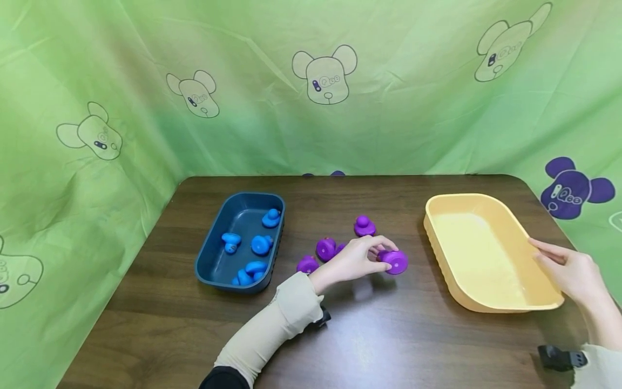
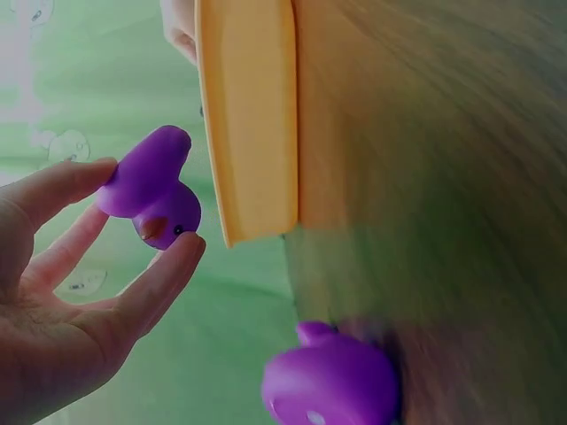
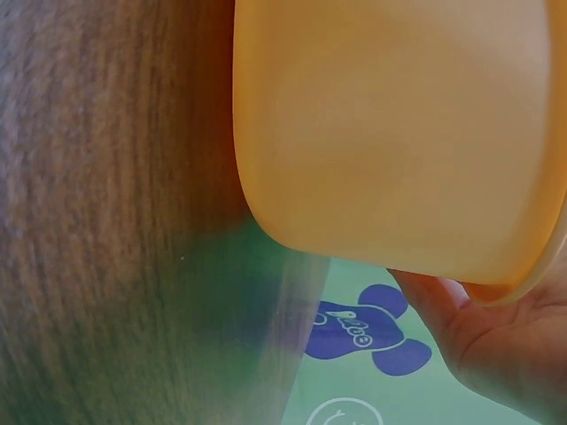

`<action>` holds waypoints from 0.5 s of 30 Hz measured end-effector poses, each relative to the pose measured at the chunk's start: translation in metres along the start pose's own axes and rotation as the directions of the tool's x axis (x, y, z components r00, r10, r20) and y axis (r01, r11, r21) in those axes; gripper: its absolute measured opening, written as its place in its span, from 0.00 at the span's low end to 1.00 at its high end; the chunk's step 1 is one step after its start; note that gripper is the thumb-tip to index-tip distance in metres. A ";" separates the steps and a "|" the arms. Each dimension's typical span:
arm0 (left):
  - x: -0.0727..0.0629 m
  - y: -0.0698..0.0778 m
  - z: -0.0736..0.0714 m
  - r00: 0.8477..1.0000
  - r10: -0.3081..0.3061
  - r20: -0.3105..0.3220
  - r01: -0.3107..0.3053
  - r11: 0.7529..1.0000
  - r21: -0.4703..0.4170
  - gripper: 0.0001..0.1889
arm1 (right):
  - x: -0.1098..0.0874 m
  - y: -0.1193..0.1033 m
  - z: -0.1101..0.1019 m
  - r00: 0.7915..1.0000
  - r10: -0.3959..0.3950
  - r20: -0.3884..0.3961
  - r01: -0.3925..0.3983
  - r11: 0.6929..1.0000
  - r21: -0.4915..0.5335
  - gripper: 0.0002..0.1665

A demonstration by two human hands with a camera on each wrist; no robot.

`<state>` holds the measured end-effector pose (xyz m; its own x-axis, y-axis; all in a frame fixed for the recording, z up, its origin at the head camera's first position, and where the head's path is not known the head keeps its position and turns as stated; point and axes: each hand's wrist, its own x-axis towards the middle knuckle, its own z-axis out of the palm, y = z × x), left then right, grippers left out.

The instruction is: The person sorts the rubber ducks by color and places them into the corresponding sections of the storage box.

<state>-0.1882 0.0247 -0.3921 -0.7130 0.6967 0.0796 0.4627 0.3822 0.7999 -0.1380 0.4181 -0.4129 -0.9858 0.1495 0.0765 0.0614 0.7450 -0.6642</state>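
Note:
My left hand (image 1: 357, 258) pinches a purple rubber duck (image 1: 396, 262) between thumb and fingertips, above the table at the middle. In the left wrist view this duck (image 2: 149, 186) is tipped over, its orange beak and dark eye showing. Several more purple ducks (image 1: 364, 226) sit on the table beyond and beside that hand, partly hidden by it. At the right, my right hand (image 1: 573, 270) grips the right rim of a yellow tub (image 1: 478, 254) that holds nothing. The right wrist view shows the thumb and fingers around the tub's edge (image 3: 505, 292).
A dark blue tub (image 1: 200, 265) with several blue ducks (image 1: 261, 245) inside stands left of the purple ones. Both tubs are on a brown wooden table (image 1: 160, 324). A green cloth (image 1: 252, 135) printed with mouse-like heads hangs behind and beside the table.

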 end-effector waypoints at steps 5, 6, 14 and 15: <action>0.009 0.008 0.007 0.999 0.037 0.018 -0.038 0.999 0.028 0.17 | 0.003 0.002 0.000 1.000 0.001 -0.001 -0.001 1.000 0.000 0.22; 0.011 0.010 0.008 0.999 0.045 0.020 -0.045 0.998 0.032 0.17 | 0.003 0.001 0.000 1.000 0.001 -0.001 -0.001 1.000 -0.003 0.22; 0.023 0.020 0.021 0.996 0.084 0.006 -0.085 0.992 0.090 0.16 | 0.003 0.002 0.000 1.000 0.008 0.003 -0.008 1.000 -0.010 0.22; 0.025 0.022 0.022 0.996 0.086 0.006 -0.086 0.992 0.092 0.16 | 0.002 0.002 0.000 1.000 0.008 0.005 -0.008 1.000 -0.005 0.22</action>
<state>-0.1839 0.0636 -0.3861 -0.6674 0.7305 0.1450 0.5692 0.3749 0.7317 -0.1402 0.4196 -0.4142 -0.9860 0.1526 0.0673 0.0705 0.7472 -0.6608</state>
